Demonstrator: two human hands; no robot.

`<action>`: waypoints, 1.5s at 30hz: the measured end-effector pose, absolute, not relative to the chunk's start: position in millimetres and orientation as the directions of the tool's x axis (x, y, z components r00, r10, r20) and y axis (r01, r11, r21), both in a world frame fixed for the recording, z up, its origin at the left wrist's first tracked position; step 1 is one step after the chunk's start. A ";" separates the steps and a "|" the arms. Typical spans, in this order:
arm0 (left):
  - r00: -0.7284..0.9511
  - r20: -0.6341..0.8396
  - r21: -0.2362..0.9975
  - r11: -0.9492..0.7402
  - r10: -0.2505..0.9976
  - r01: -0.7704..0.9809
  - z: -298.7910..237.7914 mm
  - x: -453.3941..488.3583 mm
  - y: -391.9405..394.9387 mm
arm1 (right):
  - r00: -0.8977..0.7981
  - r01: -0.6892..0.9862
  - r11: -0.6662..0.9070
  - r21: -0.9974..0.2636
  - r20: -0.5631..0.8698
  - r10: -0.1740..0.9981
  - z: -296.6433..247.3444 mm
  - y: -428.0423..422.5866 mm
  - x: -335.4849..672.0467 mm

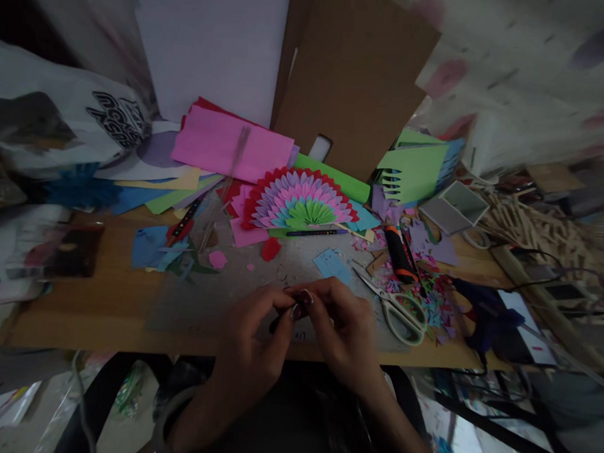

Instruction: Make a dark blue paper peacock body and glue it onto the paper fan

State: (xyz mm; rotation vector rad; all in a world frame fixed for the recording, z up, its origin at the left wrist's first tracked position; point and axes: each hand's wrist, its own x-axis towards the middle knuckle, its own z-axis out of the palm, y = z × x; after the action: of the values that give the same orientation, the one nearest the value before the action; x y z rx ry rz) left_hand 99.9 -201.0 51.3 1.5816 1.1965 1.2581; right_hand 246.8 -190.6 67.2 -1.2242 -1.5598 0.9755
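My left hand (257,335) and my right hand (342,332) meet above the front of the grey mat (188,315), thumbs and fingertips pinched together. A small dark bit shows at the left fingertips, too dim and too covered to name. Behind the hands stands a layered paper fan (307,207), its petals running from red outside through purple, pink and blue to green. A pen (318,233) lies along its base. Scissors with pale handles (403,316) rest to the right of my right hand, beside a light blue paper piece (333,264).
Pink paper sheets (236,140) and a green roll (334,176) lie at the back, before a brown cardboard sheet (353,75). Paper scraps surround a black-and-orange tool (399,254). A dark glue gun (485,315) sits right; a craft knife (185,220) lies left.
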 end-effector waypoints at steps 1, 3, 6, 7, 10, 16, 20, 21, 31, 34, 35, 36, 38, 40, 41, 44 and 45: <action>0.073 0.254 0.943 -0.264 0.964 0.202 51.4 99.5 -200.5 | -0.108 0.245 0.173 -0.954 0.150 0.983 66.3 -190.4 248.0; 0.074 0.249 0.945 -0.259 0.966 0.202 52.0 98.8 -199.7 | -0.101 0.173 0.114 -0.978 0.097 0.990 65.1 -189.9 250.4; 0.074 0.236 0.945 -0.247 0.969 0.214 52.9 98.4 -199.0 | -0.093 0.082 0.065 -0.995 0.057 0.994 65.3 -189.8 252.4; 0.074 0.235 0.944 -0.246 0.969 0.220 53.0 98.4 -198.9 | -0.094 0.076 0.062 -0.995 0.054 0.994 65.7 -189.9 252.5; 0.076 0.237 0.942 -0.248 0.969 0.227 53.0 98.6 -198.6 | -0.101 0.112 0.063 -0.992 0.052 0.994 66.4 -190.7 251.6; 0.105 0.324 0.898 -0.340 0.940 0.278 52.0 97.4 -197.4 | -0.074 0.193 0.118 -0.974 0.105 0.992 66.1 -190.8 246.5; 0.102 0.402 0.835 -0.411 0.910 0.367 53.7 97.3 -196.4 | -0.060 0.194 0.140 -0.971 0.131 0.990 66.2 -190.9 242.7; 0.099 0.419 0.820 -0.423 0.902 0.386 54.1 97.4 -196.2 | -0.060 0.190 0.147 -0.971 0.138 0.989 66.2 -190.9 242.0; 0.079 0.406 0.834 -0.404 0.910 0.375 44.0 98.1 -198.8 | -0.015 0.249 0.224 -0.942 0.228 0.974 62.7 -190.4 235.6; 0.076 0.419 0.828 -0.415 0.905 0.376 41.9 98.1 -198.4 | -0.011 0.270 0.242 -0.932 0.249 0.969 61.2 -190.0 235.1; 0.070 0.424 0.826 -0.418 0.903 0.377 41.4 98.3 -198.2 | -0.015 0.277 0.246 -0.929 0.252 0.968 61.0 -189.4 235.4; 0.055 0.431 0.825 -0.418 0.901 0.380 41.0 98.7 -197.9 | -0.021 0.281 0.248 -0.927 0.253 0.967 60.7 -188.5 235.8; 0.032 0.442 0.828 -0.421 0.897 0.370 39.7 100.2 -197.3 | -0.033 0.276 0.247 -0.929 0.248 0.968 59.6 -186.2 237.0; -0.006 0.432 0.850 -0.405 0.902 0.338 38.0 102.6 -196.4 | -0.038 0.254 0.231 -0.939 0.229 0.973 57.3 -183.6 237.7; -0.031 0.415 0.867 -0.385 0.910 0.316 37.2 104.1 -195.7 | -0.033 0.237 0.211 -0.949 0.209 0.977 55.7 -182.4 237.7; -0.096 0.345 0.912 -0.309 0.934 0.269 35.8 107.9 -193.4 | -0.017 0.172 0.108 -0.979 0.106 0.994 50.2 -180.0 236.1; -0.106 0.323 0.919 -0.284 0.941 0.275 35.6 108.6 -192.9 | -0.011 0.153 0.071 -0.986 0.070 0.997 48.5 -179.7 235.2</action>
State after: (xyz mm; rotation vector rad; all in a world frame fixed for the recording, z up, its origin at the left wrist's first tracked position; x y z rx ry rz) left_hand 108.6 -192.9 35.6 1.5670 1.3540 1.4244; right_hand 235.2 -179.7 48.5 -1.2648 -1.3578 1.0836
